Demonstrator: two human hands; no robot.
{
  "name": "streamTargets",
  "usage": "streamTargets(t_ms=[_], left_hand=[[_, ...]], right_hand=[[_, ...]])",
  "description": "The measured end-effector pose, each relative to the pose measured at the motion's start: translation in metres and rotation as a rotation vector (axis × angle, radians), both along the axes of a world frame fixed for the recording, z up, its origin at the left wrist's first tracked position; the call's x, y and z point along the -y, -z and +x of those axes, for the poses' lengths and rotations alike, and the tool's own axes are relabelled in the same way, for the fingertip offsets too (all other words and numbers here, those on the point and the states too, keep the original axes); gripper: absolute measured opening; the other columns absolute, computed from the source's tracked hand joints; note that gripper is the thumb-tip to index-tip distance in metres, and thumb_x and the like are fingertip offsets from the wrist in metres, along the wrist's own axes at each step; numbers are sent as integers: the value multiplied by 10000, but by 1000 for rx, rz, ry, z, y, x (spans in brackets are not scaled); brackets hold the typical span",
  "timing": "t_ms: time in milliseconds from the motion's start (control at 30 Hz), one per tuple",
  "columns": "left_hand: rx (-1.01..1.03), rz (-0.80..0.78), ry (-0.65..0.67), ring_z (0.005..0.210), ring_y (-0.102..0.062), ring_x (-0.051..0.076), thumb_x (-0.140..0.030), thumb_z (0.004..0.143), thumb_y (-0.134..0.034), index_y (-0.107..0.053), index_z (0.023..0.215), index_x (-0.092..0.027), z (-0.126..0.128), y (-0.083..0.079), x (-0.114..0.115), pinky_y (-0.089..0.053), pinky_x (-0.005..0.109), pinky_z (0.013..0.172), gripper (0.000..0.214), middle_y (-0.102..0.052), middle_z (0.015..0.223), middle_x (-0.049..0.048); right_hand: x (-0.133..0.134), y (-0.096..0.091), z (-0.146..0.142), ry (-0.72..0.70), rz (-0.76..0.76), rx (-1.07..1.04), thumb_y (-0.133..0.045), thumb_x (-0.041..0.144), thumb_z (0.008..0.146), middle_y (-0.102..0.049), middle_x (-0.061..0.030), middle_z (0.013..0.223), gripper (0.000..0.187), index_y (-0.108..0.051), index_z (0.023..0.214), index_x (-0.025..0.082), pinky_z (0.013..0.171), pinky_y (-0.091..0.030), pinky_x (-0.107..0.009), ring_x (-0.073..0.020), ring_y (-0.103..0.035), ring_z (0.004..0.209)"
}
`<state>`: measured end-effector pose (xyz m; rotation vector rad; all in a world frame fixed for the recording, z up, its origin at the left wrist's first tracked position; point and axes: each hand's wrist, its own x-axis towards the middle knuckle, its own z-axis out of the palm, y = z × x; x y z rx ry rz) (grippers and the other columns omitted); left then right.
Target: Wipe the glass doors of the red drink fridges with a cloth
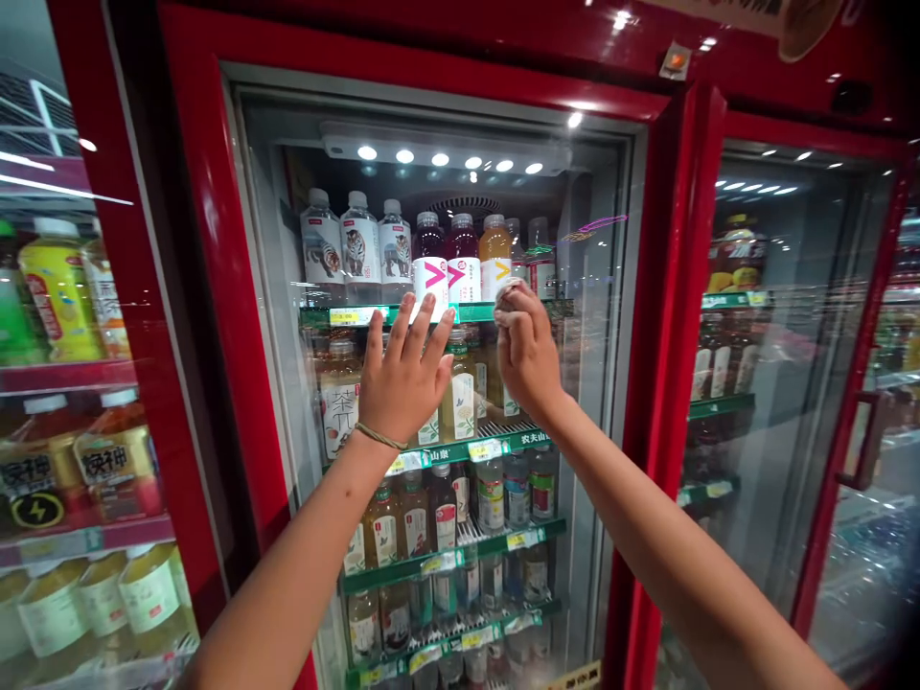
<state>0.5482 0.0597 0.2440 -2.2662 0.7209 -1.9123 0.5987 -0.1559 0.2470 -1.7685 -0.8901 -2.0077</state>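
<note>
My left hand (402, 379) lies flat against the glass door (575, 431) of a red drinks fridge (208, 287), fingers stretched upward and together; a thin band sits on its wrist. My right hand (527, 350) is closed around a small crumpled whitish wad (509, 295), possibly a cloth or tissue, and presses it to the glass just right of the left hand. Behind the glass, bottles (402, 254) stand in rows on green-edged shelves (460, 450).
A second red fridge (783, 383) with a dark door handle (866, 441) stands to the right. To the left another cooler door (79, 402) shows yellow and amber bottles. Ceiling lights reflect in the glass.
</note>
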Motion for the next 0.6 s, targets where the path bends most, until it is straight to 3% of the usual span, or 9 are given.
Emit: streamTargets(t_ms=[133,300,467,600], left_hand=[[3,-4,-34,1581,-259,307,-317,1016,-479,-252,1626,-267,2,0,0,-151,607,1293,653,-309,1688,92],[13,-10,-60,1573,-282,298,-334,1020,-473,-315,1605,-276,5,0,-1,-157,585,1297,609,-347,1673,78],[25,4,-49,1554,-323,305,-344,1016,-483,-349,1589,-284,3,-2,-4,-202,589,1274,592,-388,1654,78],[24,72,-57,1476,-434,328,-369,1011,-496,-425,1550,-288,-2,-16,-12,-328,578,1192,549,-484,1592,95]], right_hand=[[3,-1,-3,44,-221,-53,-387,163,1012,-616,-80,1427,284,-585,1194,256,1239,-446,-501,-253,-417,1513],[3,-8,-2,60,-69,-24,-371,144,1015,-603,-110,1453,314,-567,1243,233,1227,-459,-536,-282,-403,1521],[2,-8,-2,58,-280,-48,-396,161,1016,-625,-74,1441,293,-603,1206,243,1247,-450,-492,-254,-415,1516],[4,-13,-3,58,-183,-60,-372,142,1016,-621,-100,1448,329,-615,1222,223,1244,-446,-493,-258,-403,1524]])
